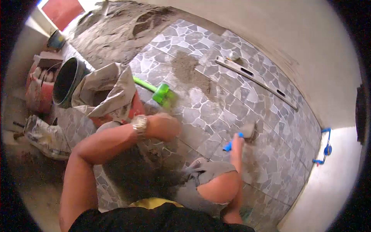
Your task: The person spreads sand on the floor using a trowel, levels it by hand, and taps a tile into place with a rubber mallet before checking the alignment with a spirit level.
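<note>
Looks like trowel work on the tile floor [228, 116]: right hand [238, 144] clenched on trowel [248, 130], blade just past its fingers; left hand [166, 127] blurred, grip can't tell, green mallet [160, 93] beyond its fingers; next move calls for controlled blade angle.

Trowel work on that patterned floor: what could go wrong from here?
The trowel in the right hand might drag grit across the tiles and scratch them. The green mallet lies loose near the left hand, so it could get knocked or tripped over. The spirit level lies on the floor near the wall, where someone might step on it.
</note>
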The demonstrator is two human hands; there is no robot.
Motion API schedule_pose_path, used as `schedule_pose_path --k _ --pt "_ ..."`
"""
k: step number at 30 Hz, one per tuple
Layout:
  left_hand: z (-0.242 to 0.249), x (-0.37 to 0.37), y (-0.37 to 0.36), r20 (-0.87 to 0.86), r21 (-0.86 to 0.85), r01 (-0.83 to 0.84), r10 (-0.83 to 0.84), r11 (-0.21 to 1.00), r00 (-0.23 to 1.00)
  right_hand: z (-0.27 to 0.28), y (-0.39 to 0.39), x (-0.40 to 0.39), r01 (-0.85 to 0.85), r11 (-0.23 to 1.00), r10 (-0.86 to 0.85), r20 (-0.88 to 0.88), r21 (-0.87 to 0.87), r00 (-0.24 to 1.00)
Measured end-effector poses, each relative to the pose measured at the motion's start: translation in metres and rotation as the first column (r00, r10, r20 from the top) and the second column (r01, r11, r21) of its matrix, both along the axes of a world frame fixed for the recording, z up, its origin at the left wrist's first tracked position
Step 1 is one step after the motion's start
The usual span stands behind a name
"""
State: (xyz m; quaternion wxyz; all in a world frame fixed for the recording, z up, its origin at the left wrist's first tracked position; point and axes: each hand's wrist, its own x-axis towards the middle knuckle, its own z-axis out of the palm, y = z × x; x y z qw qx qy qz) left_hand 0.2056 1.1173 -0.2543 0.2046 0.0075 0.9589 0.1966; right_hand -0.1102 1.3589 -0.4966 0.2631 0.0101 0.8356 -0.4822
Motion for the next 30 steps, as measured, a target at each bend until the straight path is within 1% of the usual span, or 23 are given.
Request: schedule_pose_path --k 1,2,4,5,7,8,11,12,14,15,17,18,19,20,21,22,23,24,25,26,27,28,30 --pt "0.002 -0.011 0.008 0.121 0.043 0.027 -0.032 0.999 0.992 -0.012 -0.027 0.010 -0.248 0.968 0.250 -0.064 0.038 0.966" --pt "-0.001 -0.014 0.016 0.143 0.069 0.058 -0.068 0.996 0.987 -0.017 -0.059 0.020 -0.467 0.879 0.476 -0.119 0.095 0.871" --pt "-0.021 -0.021 0.034 0.167 0.128 0.131 -0.151 0.983 0.974 0.054 -0.114 0.056 -0.508 0.856 0.517 0.122 -0.100 0.847" --pt "-0.035 -0.012 0.037 -0.001 0.162 0.101 -0.102 0.982 0.995 0.060 -0.124 0.062 -0.450 0.883 0.465 0.111 -0.136 0.879" --pt "-0.058 0.022 0.033 -0.316 0.236 0.046 0.032 0.971 0.948 0.065 -0.141 0.066 -0.339 0.915 0.368 0.106 -0.220 0.924" --pt "-0.029 0.025 0.031 -0.059 0.126 -0.002 0.009 0.992 0.998 0.051 -0.144 0.061 -0.254 0.928 0.296 0.126 -0.272 0.947" --pt "0.052 0.022 0.025 0.151 -0.011 -0.161 0.161 0.987 0.975 0.040 -0.146 0.060 -0.033 0.965 0.090 0.209 -0.262 0.974" --pt "0.059 0.023 0.031 0.068 -0.076 -0.136 0.142 0.988 0.988 0.042 -0.149 0.064 -0.074 0.970 0.124 0.210 -0.233 0.970" --pt "0.068 0.032 0.045 -0.109 -0.203 -0.097 0.076 0.974 0.991 -0.059 -0.173 0.049 -0.252 0.960 0.262 0.078 -0.122 0.962" --pt "0.078 0.030 0.048 -0.058 -0.227 -0.062 0.050 0.972 0.997 -0.067 -0.186 0.053 -0.347 0.934 0.351 0.041 -0.081 0.935" --pt "0.094 0.036 0.054 0.042 -0.275 -0.024 0.037 0.961 0.998 -0.028 -0.226 0.073 -0.534 0.844 0.537 0.059 -0.053 0.842" --pt "0.071 0.046 0.052 0.026 -0.172 -0.073 0.078 0.982 0.997 0.001 -0.246 0.083 -0.622 0.781 0.624 0.098 -0.051 0.775" --pt "0.067 0.050 0.050 -0.001 -0.152 -0.061 0.062 0.986 0.998 0.020 -0.265 0.092 -0.675 0.736 0.676 0.110 -0.052 0.728" --pt "0.066 0.049 0.048 -0.027 -0.131 -0.041 0.038 0.991 0.999 0.036 -0.278 0.100 -0.696 0.716 0.698 0.104 -0.058 0.709" --pt "0.062 0.052 0.044 -0.053 -0.108 -0.014 0.008 0.994 0.999 0.037 -0.283 0.106 -0.656 0.751 0.659 0.027 -0.069 0.752" --pt "0.050 0.062 0.041 -0.156 -0.120 -0.018 -0.001 0.993 0.988 0.037 -0.289 0.112 -0.618 0.782 0.616 -0.052 -0.082 0.786" --pt "0.048 0.069 0.036 -0.086 -0.060 0.027 -0.033 0.998 0.996 0.036 -0.289 0.116 -0.570 0.817 0.558 -0.127 -0.093 0.820" --pt "0.048 0.074 0.030 -0.022 0.003 0.077 -0.077 0.997 0.997 0.062 -0.277 0.125 -0.558 0.825 0.532 -0.211 -0.090 0.820" --pt "0.045 0.081 0.022 0.037 0.066 0.128 -0.131 0.990 0.991 0.078 -0.268 0.128 -0.545 0.830 0.533 -0.122 -0.116 0.838" --pt "0.039 0.092 0.014 -0.056 0.192 0.125 -0.116 0.973 0.992 0.091 -0.258 0.127 -0.526 0.839 0.527 -0.034 -0.139 0.849" --pt "0.031 0.098 0.006 -0.052 0.200 0.159 -0.152 0.967 0.987 0.097 -0.248 0.126 -0.502 0.850 0.515 0.050 -0.162 0.856" --pt "0.020 0.098 -0.003 -0.048 0.205 0.195 -0.189 0.959 0.981 0.097 -0.240 0.128 -0.478 0.870 0.483 0.018 -0.120 0.875" --pt "-0.004 0.090 -0.016 -0.041 0.218 0.259 -0.256 0.941 0.966 0.094 -0.227 0.128 -0.429 0.900 0.433 0.055 -0.070 0.900"
